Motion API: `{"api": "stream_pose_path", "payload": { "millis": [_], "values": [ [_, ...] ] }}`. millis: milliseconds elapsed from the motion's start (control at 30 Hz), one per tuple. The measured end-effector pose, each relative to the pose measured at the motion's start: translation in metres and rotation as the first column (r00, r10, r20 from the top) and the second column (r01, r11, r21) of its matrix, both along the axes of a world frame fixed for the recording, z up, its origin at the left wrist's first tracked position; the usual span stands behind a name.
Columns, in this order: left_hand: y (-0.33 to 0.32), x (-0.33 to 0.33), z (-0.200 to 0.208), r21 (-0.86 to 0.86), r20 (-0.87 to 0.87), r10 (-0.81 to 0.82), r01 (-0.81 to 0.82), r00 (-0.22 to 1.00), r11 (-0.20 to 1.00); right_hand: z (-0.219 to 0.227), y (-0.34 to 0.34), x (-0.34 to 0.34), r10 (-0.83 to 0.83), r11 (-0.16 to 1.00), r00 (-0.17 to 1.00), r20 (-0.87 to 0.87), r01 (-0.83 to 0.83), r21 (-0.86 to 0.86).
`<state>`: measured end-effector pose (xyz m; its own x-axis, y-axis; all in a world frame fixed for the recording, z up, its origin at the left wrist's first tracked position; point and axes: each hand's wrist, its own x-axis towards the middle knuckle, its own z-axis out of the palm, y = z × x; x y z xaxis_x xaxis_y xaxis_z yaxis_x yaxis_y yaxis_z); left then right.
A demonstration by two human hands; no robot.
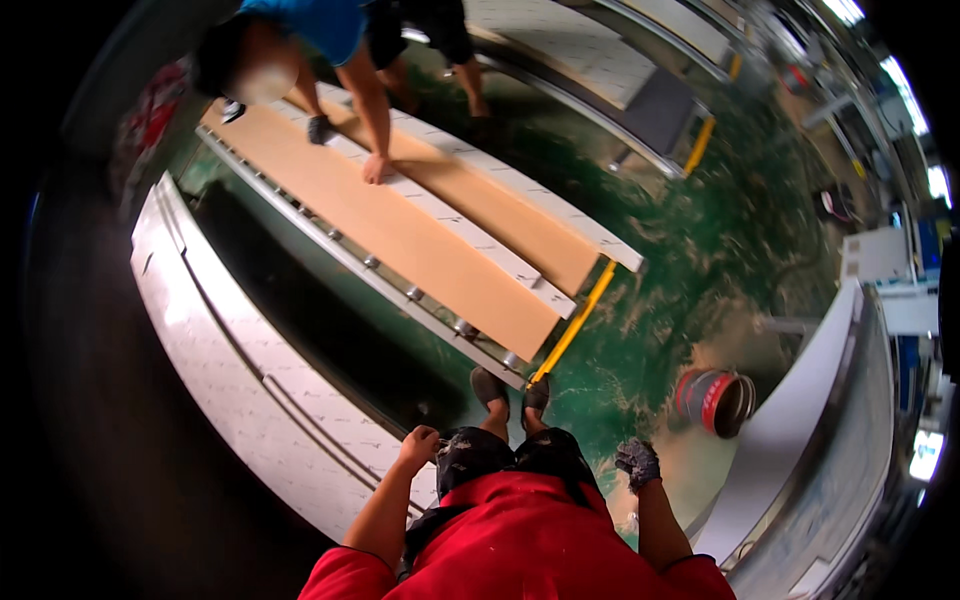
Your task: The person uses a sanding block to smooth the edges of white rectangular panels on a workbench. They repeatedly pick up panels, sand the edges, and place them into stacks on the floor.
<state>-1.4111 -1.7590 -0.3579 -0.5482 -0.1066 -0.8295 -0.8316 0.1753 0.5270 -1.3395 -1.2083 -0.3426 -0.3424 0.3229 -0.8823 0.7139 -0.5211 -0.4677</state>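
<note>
Head view: both hands' fingers curled, empty; tan board (pixel 420 235) lies well ahead.

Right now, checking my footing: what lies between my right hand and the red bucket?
Only bare green floor separates the right hand from the red bucket, in the head view.
</note>
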Motion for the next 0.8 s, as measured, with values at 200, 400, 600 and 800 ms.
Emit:
{"api": "stream_pose_path", "payload": {
  "millis": [200,400,600,800],
  "values": [
    [0.008,-0.017,-0.024,-0.066,0.041,-0.242,0.244,0.97,0.968,0.049,-0.013,0.071,-0.141,0.963,0.989,-0.045,0.126,-0.24],
    [0.036,-0.055,-0.017,-0.18,-0.029,-0.474,0.462,0.88,0.869,0.039,-0.019,0.153,-0.194,0.965,0.968,-0.158,0.159,-0.209],
    [0.117,-0.073,-0.012,-0.094,-0.072,-0.553,0.547,0.83,0.832,-0.036,0.028,0.235,0.042,0.991,0.968,-0.248,-0.008,0.136],
    [0.269,-0.057,0.001,-0.081,-0.032,-0.773,0.769,0.634,0.634,0.037,0.09,0.305,-0.371,0.903,0.918,-0.14,0.392,0.175]
  ]
}}
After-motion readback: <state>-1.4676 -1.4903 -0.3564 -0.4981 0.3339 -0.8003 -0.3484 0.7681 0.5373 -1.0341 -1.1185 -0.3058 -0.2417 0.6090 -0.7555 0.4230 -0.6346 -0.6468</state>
